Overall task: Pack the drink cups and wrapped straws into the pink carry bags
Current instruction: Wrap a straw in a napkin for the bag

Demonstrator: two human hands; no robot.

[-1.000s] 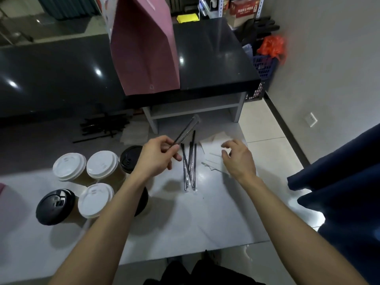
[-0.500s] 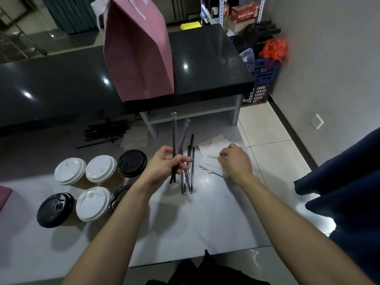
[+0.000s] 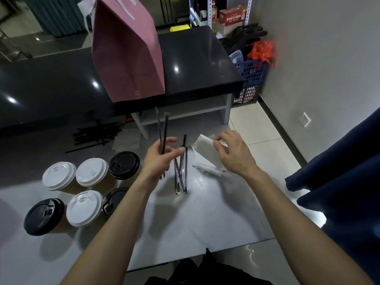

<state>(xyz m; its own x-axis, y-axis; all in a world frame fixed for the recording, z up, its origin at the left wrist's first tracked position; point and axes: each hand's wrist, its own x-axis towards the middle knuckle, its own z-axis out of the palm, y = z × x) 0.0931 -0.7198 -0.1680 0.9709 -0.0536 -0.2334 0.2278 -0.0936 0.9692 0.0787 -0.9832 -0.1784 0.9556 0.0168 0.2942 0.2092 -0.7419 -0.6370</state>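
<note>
left hand (image 3: 159, 159): pinches two straws (image 3: 162, 136) mid-length | right hand (image 3: 232, 155): pinches napkin (image 3: 205, 146) near tabletop's far edge | straws: probably light, slippery-wrapped; grip mid-shaft

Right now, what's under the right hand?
Under the right hand lies a stack of white napkins on the grey table; its fingers pinch the top one's edge. The hand covers the stack's right part, so anything there is unseen.

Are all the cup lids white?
No: of the six paper drink cups beside the left hand, three have white plastic lids and three have black plastic lids.
</note>
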